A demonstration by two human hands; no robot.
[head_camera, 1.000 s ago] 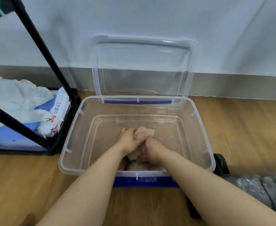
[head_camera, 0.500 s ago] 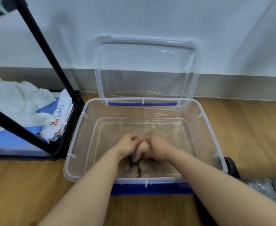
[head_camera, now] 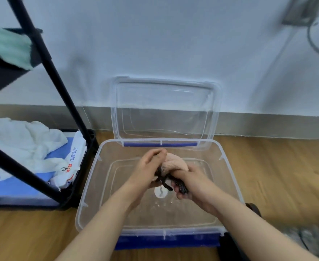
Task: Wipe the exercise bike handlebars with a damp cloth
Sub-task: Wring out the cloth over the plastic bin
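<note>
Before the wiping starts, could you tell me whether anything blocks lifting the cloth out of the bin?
Nothing visible does. Both the left hand and right hand grip the cloth above the water, and the lid stands open behind the bin.

The only readable text is on the white wet-wipes packet (head_camera: 72, 162) at the right edge of the black rack's bottom shelf (head_camera: 23, 193): blue Chinese characters, 卫生湿巾, running along its length, with a small red mark below them, too blurred to make out.
</note>
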